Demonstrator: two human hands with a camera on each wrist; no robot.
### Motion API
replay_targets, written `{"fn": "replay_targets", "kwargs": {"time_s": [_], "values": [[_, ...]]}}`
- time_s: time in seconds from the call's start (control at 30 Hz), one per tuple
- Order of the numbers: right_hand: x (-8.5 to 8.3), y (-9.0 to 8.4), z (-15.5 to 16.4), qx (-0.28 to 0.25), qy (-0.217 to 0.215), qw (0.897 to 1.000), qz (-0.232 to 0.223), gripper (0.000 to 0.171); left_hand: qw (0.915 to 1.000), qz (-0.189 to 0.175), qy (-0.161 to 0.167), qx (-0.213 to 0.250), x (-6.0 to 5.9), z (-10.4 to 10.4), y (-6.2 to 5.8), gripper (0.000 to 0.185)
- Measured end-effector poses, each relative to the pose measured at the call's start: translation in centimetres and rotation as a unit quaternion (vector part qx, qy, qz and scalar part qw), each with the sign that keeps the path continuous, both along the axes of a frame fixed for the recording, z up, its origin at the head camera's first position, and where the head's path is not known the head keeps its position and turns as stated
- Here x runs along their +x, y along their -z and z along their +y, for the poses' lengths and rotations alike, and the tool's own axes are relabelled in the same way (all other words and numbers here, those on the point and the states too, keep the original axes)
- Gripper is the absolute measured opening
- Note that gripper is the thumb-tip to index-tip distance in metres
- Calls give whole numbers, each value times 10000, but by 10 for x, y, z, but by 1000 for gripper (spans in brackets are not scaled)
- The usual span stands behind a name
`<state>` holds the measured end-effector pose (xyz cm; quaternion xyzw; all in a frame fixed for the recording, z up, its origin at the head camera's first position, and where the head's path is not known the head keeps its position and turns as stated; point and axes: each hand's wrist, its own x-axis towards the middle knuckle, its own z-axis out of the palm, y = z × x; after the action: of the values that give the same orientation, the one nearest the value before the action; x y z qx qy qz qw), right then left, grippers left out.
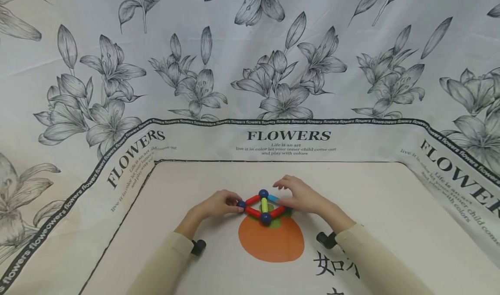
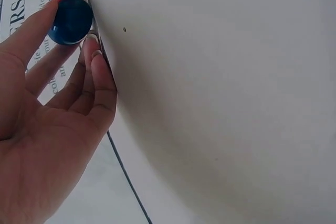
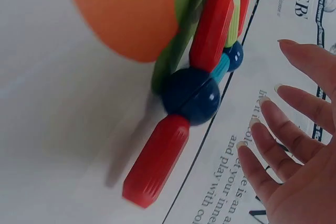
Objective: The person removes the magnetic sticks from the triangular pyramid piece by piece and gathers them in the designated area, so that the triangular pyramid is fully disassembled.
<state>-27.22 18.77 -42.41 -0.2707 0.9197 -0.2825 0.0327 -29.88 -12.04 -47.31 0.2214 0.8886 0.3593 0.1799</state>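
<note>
A diamond of rods joined by dark blue balls lies over the printed orange fruit: red rods (image 1: 253, 212), a light blue rod (image 1: 273, 198) and a yellow-green rod (image 1: 264, 205) across the middle. My left hand (image 1: 218, 203) pinches the leftmost blue ball (image 2: 72, 20) between thumb and fingers. Beside the right corner, my right hand (image 1: 304, 196) is spread. The right wrist view shows these fingers straight and apart from the corner ball (image 3: 190, 96). From that ball a further red rod (image 3: 156, 161) sticks outward with its far end free; my right hand hides it in the head view.
The pale table mat (image 1: 195, 178) carries a large orange print (image 1: 271, 243) and black characters (image 1: 332, 264). Behind it hangs a white flowered cloth (image 1: 218, 141). Dark wrist-camera pieces (image 1: 326, 240) protrude beside both forearms.
</note>
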Motion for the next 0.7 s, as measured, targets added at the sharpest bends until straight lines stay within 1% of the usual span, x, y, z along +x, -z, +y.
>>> {"fn": "replay_targets", "kwargs": {"time_s": [0.1, 0.4, 0.7], "values": [[-3, -1, -11, 83, -31, 9999, 55, 43, 10000, 47, -30, 10, -1, -1, 1, 33], [-13, 3, -36, -12, -117, 9999, -32, 43, 9998, 166, 65, -11, -3, 0, 0, 29], [-25, 15, -53, -11, -467, 9989, -46, 43, 9998, 148, 109, 15, -3, 0, 0, 28]]}}
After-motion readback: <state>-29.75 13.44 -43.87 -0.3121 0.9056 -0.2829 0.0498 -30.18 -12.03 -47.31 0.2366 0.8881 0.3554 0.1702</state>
